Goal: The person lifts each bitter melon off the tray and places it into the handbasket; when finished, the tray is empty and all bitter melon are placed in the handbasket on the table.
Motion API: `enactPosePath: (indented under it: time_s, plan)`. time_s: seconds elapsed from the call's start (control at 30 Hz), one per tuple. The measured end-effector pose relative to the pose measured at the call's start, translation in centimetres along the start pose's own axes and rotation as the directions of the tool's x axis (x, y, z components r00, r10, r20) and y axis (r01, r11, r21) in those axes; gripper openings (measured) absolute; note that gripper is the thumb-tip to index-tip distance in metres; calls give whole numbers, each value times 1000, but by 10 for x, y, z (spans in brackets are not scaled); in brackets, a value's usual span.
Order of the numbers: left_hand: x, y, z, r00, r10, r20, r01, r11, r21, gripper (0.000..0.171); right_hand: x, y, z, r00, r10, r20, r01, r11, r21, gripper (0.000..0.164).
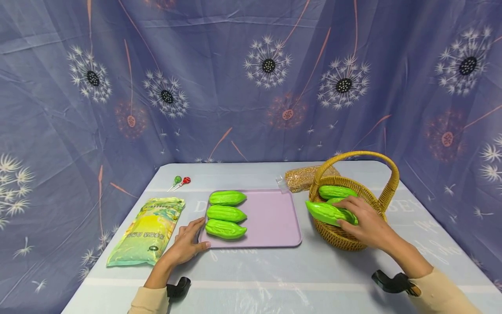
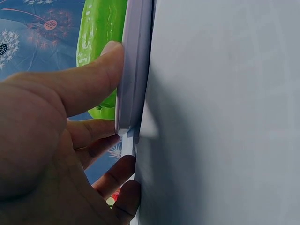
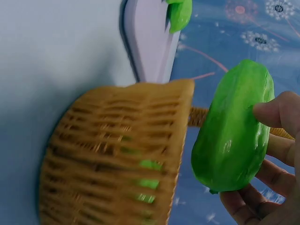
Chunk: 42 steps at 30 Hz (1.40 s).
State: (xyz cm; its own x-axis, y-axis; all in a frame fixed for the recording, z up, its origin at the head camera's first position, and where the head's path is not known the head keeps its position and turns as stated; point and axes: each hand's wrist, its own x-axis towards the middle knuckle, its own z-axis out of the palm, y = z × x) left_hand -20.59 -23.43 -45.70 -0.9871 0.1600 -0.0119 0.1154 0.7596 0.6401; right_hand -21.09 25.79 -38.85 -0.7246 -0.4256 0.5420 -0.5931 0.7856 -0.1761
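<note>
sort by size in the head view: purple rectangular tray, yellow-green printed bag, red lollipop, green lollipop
1. Purple rectangular tray
2. Yellow-green printed bag
3. Red lollipop and green lollipop: too alike to rank

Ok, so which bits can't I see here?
Head view: the floor of the basket, hidden by green fruits and right hand.
Head view: part of the clear bag, hidden behind the basket.
Left wrist view: most of the tray, cut off by the top edge.
Right wrist view: the basket's green fruits, mostly hidden by weave.
</note>
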Motion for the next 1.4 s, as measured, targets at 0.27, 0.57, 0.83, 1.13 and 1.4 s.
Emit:
enactPosePath:
  time_s: [0.27,0.57,0.83,1.13,1.4]
  plan:
    - [-1,0,0,1000,-8,5,8,1000,7,74,-14,14,-2,996,68,50,-68,998,-6,37]
    - [0,1,0,1000,-2,-2,2,1000,8,73,-26,24,-4,985,124,117,-123,992,-21,33]
    - [0,1,0,1000,-5,-3,5,1000,11,74,-33,32,-4,970,146,194,-143,989,-29,31]
    - [-1,1,0,1000,-15,9,15,1000,3,76,-34,38,-6,952,160,260,-162,987,-15,33]
    - [-1,2,0,1000,-17,6,17,1000,3,76,-34,42,-4,944,163,288,-166,986,-13,30]
